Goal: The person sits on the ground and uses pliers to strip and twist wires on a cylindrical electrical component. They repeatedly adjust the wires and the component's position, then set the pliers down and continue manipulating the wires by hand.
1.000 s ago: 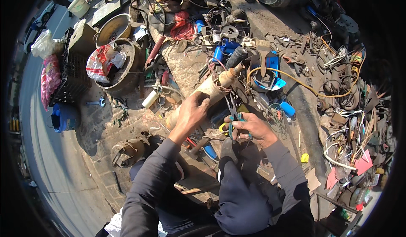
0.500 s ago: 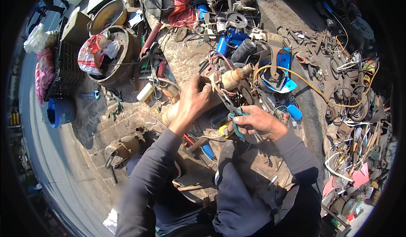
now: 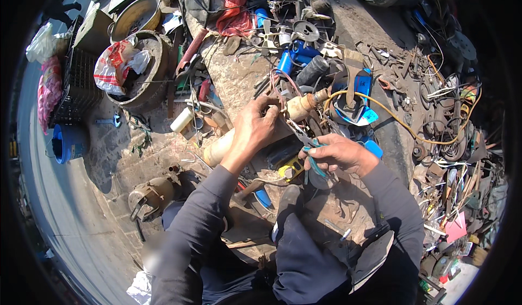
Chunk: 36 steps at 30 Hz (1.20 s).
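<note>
Right hand (image 3: 341,155) closed around teal-handled pliers (image 3: 315,166), handles between thumb and fingers, nose angled far-left toward pinkish wires (image 3: 283,102) on the beige cylinder (image 3: 223,146). Left hand (image 3: 253,124) over the cylinder, fingers bent just left of the wires; cannot tell whether gripping. Paintbrush (image 3: 353,60) at far right.

Holding the left forearm (image 3: 204,202) aslant from the lower left to the middle of the frame, curling the fingers of the left grip (image 3: 252,126) there, turning its back upward; holding the right forearm (image 3: 392,199) aslant from the lower right, clenching the right grip (image 3: 346,153), pointing its thumb leftward.
</note>
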### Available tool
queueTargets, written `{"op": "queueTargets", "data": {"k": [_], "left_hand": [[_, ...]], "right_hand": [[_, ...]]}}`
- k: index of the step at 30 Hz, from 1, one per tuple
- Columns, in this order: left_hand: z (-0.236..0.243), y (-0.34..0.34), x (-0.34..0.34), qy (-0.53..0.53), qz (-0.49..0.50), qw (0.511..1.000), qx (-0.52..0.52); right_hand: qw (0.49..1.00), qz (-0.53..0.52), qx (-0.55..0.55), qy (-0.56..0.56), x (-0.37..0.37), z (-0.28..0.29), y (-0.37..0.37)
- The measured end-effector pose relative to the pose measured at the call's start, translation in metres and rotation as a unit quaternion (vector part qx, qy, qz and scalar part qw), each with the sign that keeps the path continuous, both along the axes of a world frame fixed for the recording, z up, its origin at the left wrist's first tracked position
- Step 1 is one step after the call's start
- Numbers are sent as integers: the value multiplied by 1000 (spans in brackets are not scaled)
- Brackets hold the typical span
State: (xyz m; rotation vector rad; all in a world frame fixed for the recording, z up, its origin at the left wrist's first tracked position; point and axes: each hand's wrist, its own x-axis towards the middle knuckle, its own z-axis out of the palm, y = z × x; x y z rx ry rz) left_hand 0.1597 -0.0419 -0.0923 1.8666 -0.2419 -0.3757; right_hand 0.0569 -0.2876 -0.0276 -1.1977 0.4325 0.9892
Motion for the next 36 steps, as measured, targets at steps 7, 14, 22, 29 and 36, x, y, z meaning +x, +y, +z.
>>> {"op": "queueTargets", "data": {"k": [7,14,22,29,36], "left_hand": [[-1,-6,1,93,10,992,-85],[11,-12,5,214,30,965,-150],[16,-21,9,261,50,948,-176],[16,-23,4,285,67,938,-186],[5,-18,11,285,34,936,-204]], "right_hand": [[999,23,2,33,14,4,-5],[992,-16,33,119,10,6,6],[987,-124,86,50,-26,-16,48],[919,-344,191,-15,-57,-63,120],[937,-313,-32,-152,-58,-123,151]]}}
